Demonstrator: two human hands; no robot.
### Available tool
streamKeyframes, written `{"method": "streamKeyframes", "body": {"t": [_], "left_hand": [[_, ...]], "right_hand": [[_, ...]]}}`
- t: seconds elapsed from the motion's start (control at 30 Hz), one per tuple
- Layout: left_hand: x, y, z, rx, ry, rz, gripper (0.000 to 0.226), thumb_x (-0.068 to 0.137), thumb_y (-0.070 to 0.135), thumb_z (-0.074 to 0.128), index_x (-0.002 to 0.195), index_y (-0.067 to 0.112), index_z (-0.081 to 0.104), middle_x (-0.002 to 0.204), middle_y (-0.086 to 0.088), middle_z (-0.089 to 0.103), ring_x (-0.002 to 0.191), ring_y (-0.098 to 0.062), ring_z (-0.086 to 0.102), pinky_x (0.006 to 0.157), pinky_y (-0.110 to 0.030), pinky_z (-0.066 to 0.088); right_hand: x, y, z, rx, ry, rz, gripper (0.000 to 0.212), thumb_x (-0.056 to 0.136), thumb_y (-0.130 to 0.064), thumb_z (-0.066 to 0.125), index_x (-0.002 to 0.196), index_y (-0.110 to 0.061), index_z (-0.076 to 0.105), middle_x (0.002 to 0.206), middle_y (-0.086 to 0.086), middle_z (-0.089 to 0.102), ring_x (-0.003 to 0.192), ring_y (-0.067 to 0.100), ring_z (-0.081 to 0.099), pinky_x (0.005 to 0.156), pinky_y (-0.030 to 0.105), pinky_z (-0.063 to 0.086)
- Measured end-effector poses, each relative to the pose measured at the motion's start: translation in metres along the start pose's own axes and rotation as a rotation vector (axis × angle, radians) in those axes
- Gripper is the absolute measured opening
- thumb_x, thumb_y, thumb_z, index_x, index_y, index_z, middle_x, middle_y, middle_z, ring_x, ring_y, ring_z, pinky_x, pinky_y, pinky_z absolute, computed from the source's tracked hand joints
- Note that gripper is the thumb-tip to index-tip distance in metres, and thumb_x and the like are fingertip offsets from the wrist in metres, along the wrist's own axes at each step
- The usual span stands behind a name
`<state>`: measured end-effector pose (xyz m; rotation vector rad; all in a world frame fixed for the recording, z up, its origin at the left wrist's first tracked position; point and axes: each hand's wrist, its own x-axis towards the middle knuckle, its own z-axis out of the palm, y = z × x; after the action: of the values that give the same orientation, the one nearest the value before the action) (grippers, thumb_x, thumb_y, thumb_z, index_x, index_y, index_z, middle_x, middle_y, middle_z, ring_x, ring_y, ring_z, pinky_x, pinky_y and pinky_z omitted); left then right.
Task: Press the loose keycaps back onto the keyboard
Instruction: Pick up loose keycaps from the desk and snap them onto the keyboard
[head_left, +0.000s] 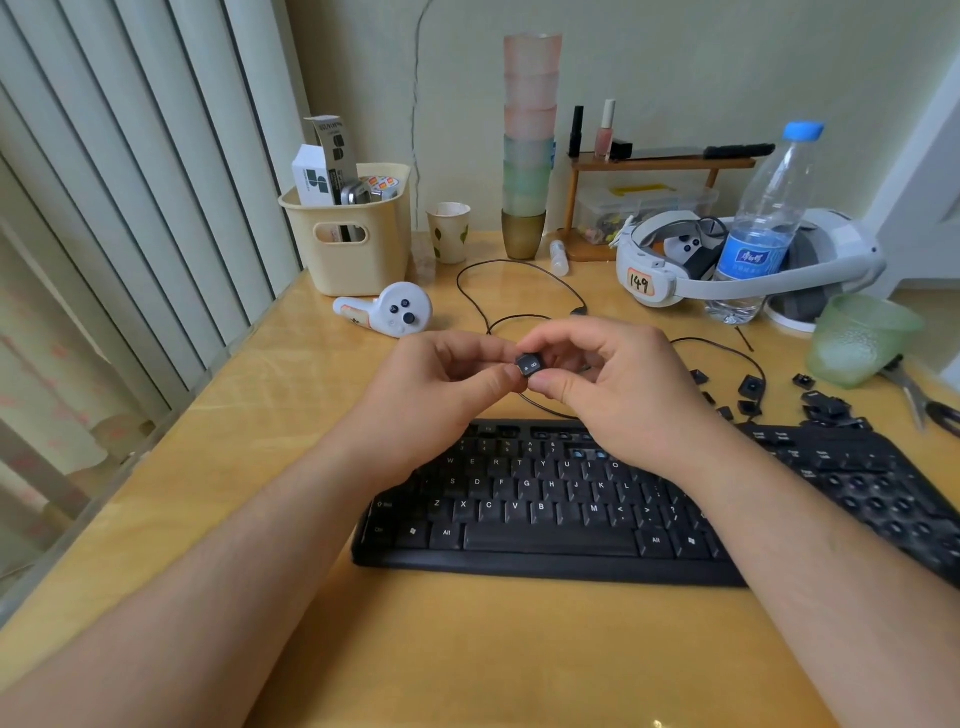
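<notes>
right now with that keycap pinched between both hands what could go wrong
1. The small black keycap looks like the 8 key; pressed onto a wrong open socket, it may need pulling again.
2. The right hand hides the black keyboard's number row, so alignment is unclear.
3. Loose black keycaps lie near the desk's right edge and might get knocked off.

Along the far edge of my desk (218, 467) stand a cream basket (353, 249), a paper cup (449, 231) and stacked cups (529, 140). Toward the right edge are a water bottle (763, 228), a white headset (675, 270) and a green glass (857, 340). A white controller (392, 310) lies near the basket.
</notes>
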<state>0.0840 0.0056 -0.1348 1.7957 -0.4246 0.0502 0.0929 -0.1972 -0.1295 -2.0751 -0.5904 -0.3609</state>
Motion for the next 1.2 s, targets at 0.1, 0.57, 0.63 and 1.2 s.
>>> {"method": "streamKeyframes", "body": {"t": [0.1, 0.57, 0.63, 1.2], "left_hand": [[0.000, 0.000, 0.000, -0.022, 0.005, -0.006, 0.015, 0.098, 0.012, 0.069, 0.107, 0.020, 0.078, 0.096, 0.002, 0.080, 0.095, -0.006, 0.072, 0.089, -0.017, 0.053], [0.005, -0.006, -0.003, -0.061, 0.092, -0.021, 0.007, 0.094, 0.010, 0.074, 0.096, 0.017, 0.076, 0.081, 0.004, 0.073, 0.077, -0.005, 0.062, 0.079, -0.023, 0.050], [0.005, -0.004, -0.003, -0.057, 0.087, -0.018, 0.010, 0.095, 0.008, 0.072, 0.095, 0.016, 0.076, 0.077, 0.009, 0.072, 0.071, -0.001, 0.060, 0.072, -0.017, 0.048], [0.000, -0.005, 0.003, 0.650, -0.091, 0.121, 0.028, 0.097, 0.020, 0.061, 0.107, 0.042, 0.075, 0.102, 0.025, 0.070, 0.103, 0.000, 0.058, 0.092, -0.028, 0.048]], "right_hand": [[0.000, 0.001, 0.000, 0.008, 0.009, 0.011, 0.033, 0.082, -0.018, 0.086, 0.096, -0.045, 0.074, 0.089, -0.016, 0.071, 0.085, 0.011, 0.067, 0.081, 0.031, 0.058], [0.000, 0.002, 0.005, -0.068, 0.021, -0.035, 0.023, 0.086, -0.017, 0.082, 0.102, -0.032, 0.076, 0.085, -0.015, 0.071, 0.081, 0.006, 0.069, 0.076, 0.024, 0.058], [-0.001, 0.002, 0.005, -0.094, 0.014, -0.046, 0.023, 0.088, -0.016, 0.080, 0.104, -0.033, 0.076, 0.087, -0.015, 0.072, 0.083, 0.006, 0.070, 0.078, 0.027, 0.059], [0.011, -0.001, -0.061, -0.443, -0.532, 0.314, 0.020, 0.074, -0.037, 0.091, 0.089, -0.037, 0.077, 0.081, -0.017, 0.071, 0.068, 0.005, 0.063, 0.069, 0.032, 0.054]]}}
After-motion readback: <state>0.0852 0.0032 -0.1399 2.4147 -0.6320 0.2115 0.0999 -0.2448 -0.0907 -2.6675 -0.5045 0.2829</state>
